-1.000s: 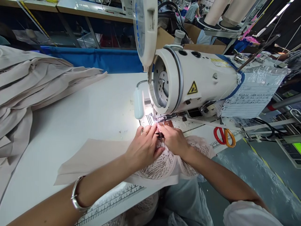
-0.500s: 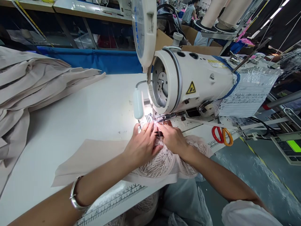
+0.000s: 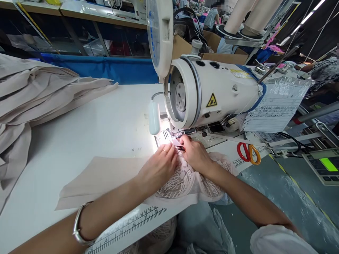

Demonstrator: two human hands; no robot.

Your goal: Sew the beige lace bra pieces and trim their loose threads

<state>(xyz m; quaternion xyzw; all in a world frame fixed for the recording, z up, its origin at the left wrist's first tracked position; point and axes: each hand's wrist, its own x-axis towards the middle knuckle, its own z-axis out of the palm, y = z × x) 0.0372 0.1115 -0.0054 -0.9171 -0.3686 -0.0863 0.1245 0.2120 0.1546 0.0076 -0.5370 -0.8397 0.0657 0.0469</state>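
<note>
Lace fabric (image 3: 185,183) lies under left hand (image 3: 156,169) and right hand (image 3: 195,157) fingers.

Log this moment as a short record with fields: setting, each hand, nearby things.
Setting: white table with a sewing machine; lamp lit beside the needle.
Left hand: resting on the lace, fingertips close to the needle area; bracelet at the wrist.
Right hand: on the same lace, fingertips at a small dark tool; grip unclear.
Flat cloth: beige, left of the lace, under the left forearm.
Nearby: scissors right of the hands; cloth pile far left.
</note>
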